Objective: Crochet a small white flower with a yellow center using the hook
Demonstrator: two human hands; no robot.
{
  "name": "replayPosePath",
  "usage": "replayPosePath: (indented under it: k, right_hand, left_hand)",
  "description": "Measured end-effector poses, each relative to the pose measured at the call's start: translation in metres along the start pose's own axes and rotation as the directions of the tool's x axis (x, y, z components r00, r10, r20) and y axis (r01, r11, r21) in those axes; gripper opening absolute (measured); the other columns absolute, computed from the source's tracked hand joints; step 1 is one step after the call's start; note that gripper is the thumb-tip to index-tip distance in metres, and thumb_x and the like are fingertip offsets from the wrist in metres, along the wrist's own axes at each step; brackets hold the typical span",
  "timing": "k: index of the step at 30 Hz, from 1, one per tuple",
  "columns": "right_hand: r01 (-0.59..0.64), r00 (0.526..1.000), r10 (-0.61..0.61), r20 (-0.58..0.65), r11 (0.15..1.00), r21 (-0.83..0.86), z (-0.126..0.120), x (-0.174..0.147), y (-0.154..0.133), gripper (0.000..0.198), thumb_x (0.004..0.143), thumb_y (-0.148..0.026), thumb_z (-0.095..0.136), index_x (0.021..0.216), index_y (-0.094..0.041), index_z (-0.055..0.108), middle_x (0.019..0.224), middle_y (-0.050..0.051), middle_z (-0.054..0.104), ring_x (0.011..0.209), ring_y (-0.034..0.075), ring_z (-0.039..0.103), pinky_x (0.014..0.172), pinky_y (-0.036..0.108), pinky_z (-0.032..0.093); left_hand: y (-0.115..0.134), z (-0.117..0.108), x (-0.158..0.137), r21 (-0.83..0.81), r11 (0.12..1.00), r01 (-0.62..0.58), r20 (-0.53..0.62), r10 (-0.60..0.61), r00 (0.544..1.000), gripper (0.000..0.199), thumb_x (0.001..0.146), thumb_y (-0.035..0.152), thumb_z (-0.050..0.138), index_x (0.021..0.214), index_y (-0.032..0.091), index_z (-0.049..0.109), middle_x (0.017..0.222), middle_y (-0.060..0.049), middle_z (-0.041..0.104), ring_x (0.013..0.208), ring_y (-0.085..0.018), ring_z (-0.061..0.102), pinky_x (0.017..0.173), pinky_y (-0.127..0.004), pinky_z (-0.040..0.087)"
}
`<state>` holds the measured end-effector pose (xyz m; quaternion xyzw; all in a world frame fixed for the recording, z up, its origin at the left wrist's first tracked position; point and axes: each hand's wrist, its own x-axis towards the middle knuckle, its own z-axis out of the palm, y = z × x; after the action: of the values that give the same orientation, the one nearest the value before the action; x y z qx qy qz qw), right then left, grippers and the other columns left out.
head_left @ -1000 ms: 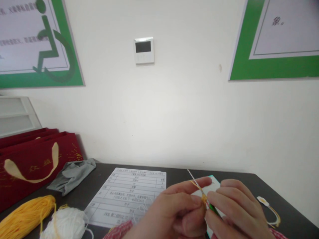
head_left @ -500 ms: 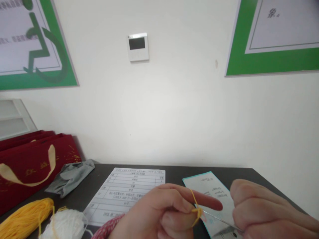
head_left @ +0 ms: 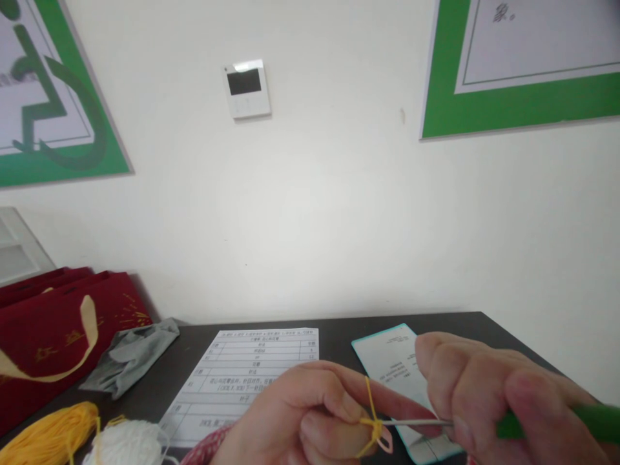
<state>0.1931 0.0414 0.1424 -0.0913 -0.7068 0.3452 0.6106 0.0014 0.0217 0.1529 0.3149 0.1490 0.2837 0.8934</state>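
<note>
My left hand (head_left: 310, 413) pinches a small loop of yellow yarn (head_left: 374, 427), and a strand of it runs up over the stretched index finger. In my right hand (head_left: 484, 394) is a crochet hook (head_left: 513, 425) with a green handle. Its thin metal shaft reaches left to the yarn at my left fingertips; the tip is hidden in the loop. A small pink ring (head_left: 385, 442), perhaps a stitch marker, hangs by the yellow loop.
On the dark table (head_left: 334, 336) lie a printed sheet (head_left: 232, 368) and a teal-edged card (head_left: 387, 352). Left are a yellow yarn skein (head_left: 53, 433), a white yarn ball (head_left: 128, 445), a grey cloth pouch (head_left: 128, 355) and red gift bags (head_left: 43, 342).
My right hand has come left, nearer my left hand, and turned so the green handle shows. The pink ring is now plainer to see. The view has shifted slightly right.
</note>
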Motion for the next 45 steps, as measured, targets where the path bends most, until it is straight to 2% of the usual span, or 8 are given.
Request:
replayPosePath:
  k: [4, 10, 18, 26, 31, 39, 42, 45]
  right_hand:
    - [-0.168, 0.981, 0.184, -0.066, 0.967, 0.193, 0.009, 0.004, -0.001, 0.052, 0.1, -0.038, 0.037, 0.057, -0.021, 0.06, 0.046, -0.001, 0.05, 0.046, 0.012, 0.047, 0.047, 0.026, 0.041]
    - [-0.037, 0.999, 0.036, 0.038, 0.999, 0.026, 0.001, 0.001, -0.004, 0.049, 0.1, -0.042, 0.038, 0.063, -0.02, 0.061, 0.052, -0.001, 0.054, 0.051, 0.013, 0.052, 0.052, 0.028, 0.042]
    - [-0.211, 0.962, 0.254, -0.098, 0.924, 0.318, 0.015, 0.012, 0.0, 0.051, 0.098, -0.039, 0.043, 0.052, -0.019, 0.057, 0.043, -0.003, 0.045, 0.041, 0.01, 0.043, 0.04, 0.023, 0.036]
    - [0.024, 1.0, -0.023, 0.009, 1.0, -0.017, 0.002, -0.006, -0.003, 0.044, 0.099, -0.04, 0.041, 0.067, -0.022, 0.065, 0.053, 0.001, 0.056, 0.05, 0.015, 0.054, 0.053, 0.032, 0.043]
    - [-0.184, 0.958, 0.225, -0.18, 0.958, 0.22, 0.016, 0.006, -0.004, 0.05, 0.096, -0.04, 0.047, 0.052, -0.02, 0.06, 0.043, -0.002, 0.048, 0.043, 0.012, 0.048, 0.042, 0.024, 0.039]
    - [-0.419, 0.829, 0.516, -0.217, 0.829, 0.37, 0.019, 0.015, 0.0, 0.051, 0.086, -0.047, 0.059, 0.044, -0.019, 0.054, 0.039, -0.002, 0.042, 0.038, 0.01, 0.039, 0.038, 0.024, 0.033]
    - [-0.368, 0.868, 0.452, -0.205, 0.864, 0.343, 0.018, 0.011, 0.0, 0.053, 0.089, -0.049, 0.055, 0.045, -0.019, 0.055, 0.041, -0.002, 0.044, 0.039, 0.01, 0.041, 0.038, 0.024, 0.034]
    - [-0.226, 0.946, 0.267, -0.186, 0.95, 0.217, 0.015, 0.004, -0.003, 0.052, 0.095, -0.045, 0.048, 0.051, -0.02, 0.058, 0.045, -0.002, 0.047, 0.043, 0.011, 0.047, 0.042, 0.025, 0.037]
  left_hand:
    - [0.003, -0.001, -0.002, 0.081, 0.995, 0.054, -0.073, -0.048, 0.996, 0.04, 0.074, 0.006, 0.045, 0.102, -0.002, 0.072, 0.044, 0.008, 0.028, 0.04, -0.006, 0.01, 0.034, -0.016, 0.008]
    - [-0.002, -0.009, -0.006, 0.113, 0.993, 0.032, -0.228, -0.006, 0.974, 0.034, 0.075, 0.011, 0.051, 0.098, 0.004, 0.074, 0.046, 0.008, 0.029, 0.042, -0.007, 0.015, 0.038, -0.019, 0.011]
    - [-0.001, -0.011, -0.008, 0.199, 0.978, 0.056, -0.301, 0.006, 0.954, 0.031, 0.074, 0.014, 0.053, 0.093, 0.005, 0.075, 0.047, 0.007, 0.028, 0.044, -0.007, 0.017, 0.039, -0.018, 0.017]
    - [0.0, -0.009, -0.005, 0.072, 0.997, 0.038, -0.198, -0.023, 0.98, 0.034, 0.074, 0.011, 0.051, 0.097, 0.002, 0.073, 0.044, 0.01, 0.027, 0.04, -0.005, 0.011, 0.036, -0.018, 0.009]
    - [-0.002, -0.011, -0.006, 0.109, 0.994, 0.032, -0.24, -0.005, 0.971, 0.033, 0.074, 0.012, 0.051, 0.097, 0.005, 0.074, 0.045, 0.01, 0.025, 0.04, -0.006, 0.012, 0.037, -0.019, 0.011]
    - [-0.003, -0.012, -0.008, 0.068, 0.997, 0.044, -0.228, -0.027, 0.973, 0.036, 0.074, 0.012, 0.05, 0.099, -0.002, 0.073, 0.044, 0.009, 0.027, 0.038, -0.005, 0.014, 0.034, -0.018, 0.013]
    - [0.0, -0.008, -0.007, 0.004, 0.999, 0.044, -0.133, -0.043, 0.99, 0.039, 0.076, 0.009, 0.046, 0.103, -0.004, 0.07, 0.044, 0.01, 0.025, 0.036, -0.004, 0.01, 0.032, -0.015, 0.012]
    - [0.002, -0.001, -0.006, -0.023, 0.999, 0.029, -0.062, -0.03, 0.998, 0.04, 0.077, 0.008, 0.045, 0.106, -0.004, 0.069, 0.045, 0.011, 0.024, 0.035, -0.003, 0.007, 0.03, -0.013, 0.007]
